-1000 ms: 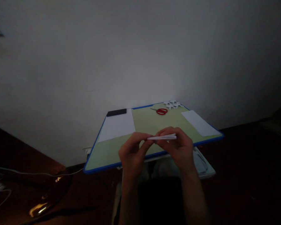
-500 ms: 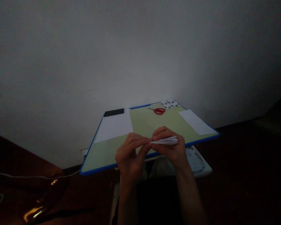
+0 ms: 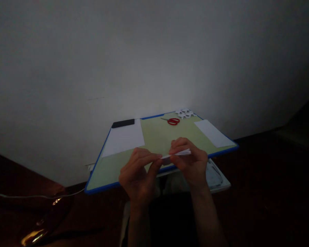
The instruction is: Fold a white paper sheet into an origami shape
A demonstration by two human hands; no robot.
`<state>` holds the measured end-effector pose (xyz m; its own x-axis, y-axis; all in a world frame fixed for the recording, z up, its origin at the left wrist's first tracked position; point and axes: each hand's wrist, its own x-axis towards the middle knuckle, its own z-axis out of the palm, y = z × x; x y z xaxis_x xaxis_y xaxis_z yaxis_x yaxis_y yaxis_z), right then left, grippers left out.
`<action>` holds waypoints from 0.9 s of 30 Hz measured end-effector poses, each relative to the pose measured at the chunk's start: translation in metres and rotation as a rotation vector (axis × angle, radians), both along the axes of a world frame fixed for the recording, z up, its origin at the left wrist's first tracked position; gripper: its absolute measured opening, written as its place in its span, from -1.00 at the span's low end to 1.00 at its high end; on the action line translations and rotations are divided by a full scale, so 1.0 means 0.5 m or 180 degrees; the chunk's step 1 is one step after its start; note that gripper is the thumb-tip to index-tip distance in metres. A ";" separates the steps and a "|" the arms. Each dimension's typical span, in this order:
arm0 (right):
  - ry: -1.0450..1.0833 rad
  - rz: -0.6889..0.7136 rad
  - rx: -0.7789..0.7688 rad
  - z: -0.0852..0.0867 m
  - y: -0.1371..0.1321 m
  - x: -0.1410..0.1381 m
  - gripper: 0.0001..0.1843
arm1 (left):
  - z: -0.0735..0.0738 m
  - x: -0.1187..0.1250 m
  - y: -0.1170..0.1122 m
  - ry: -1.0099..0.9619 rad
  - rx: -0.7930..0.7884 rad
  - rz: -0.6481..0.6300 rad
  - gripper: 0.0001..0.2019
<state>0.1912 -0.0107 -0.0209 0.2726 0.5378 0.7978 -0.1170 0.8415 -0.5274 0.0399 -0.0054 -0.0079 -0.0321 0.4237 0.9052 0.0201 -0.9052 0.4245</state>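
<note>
Both of my hands pinch a small folded white paper (image 3: 179, 153) above the near edge of a green board with a blue rim (image 3: 157, 135). My left hand (image 3: 137, 173) grips the paper's left tip with thumb and fingers closed. My right hand (image 3: 192, 161) holds the right part, fingers curled over the top. The paper lies flat and thin between them, seen edge-on.
On the board lie a white sheet (image 3: 125, 139) at the left, a black rectangle (image 3: 123, 123) behind it, red scissors (image 3: 173, 121), a pile of white paper cut-outs (image 3: 184, 113) and a white strip (image 3: 213, 133) at the right. A pale wall stands behind. Cables (image 3: 28, 197) run at the lower left.
The view has drifted a little, so the board sits further left. My hands stay on the folded paper; the left hand has dropped slightly and the paper's right end now tilts upward.
</note>
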 end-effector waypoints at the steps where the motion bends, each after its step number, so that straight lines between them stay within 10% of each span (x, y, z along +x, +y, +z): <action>1: 0.0090 -0.0053 0.0041 0.000 0.000 0.003 -0.83 | 0.000 -0.001 0.000 -0.0002 -0.0017 0.0008 -0.75; 17: 0.0332 -0.0741 0.0131 -0.008 0.011 0.021 -0.85 | 0.001 -0.002 0.004 -0.0113 -0.0098 0.0007 -0.76; 27: 0.0145 -0.0378 -0.0038 -0.008 0.004 0.025 -0.81 | -0.001 0.001 0.006 -0.0238 -0.0127 0.0032 -0.78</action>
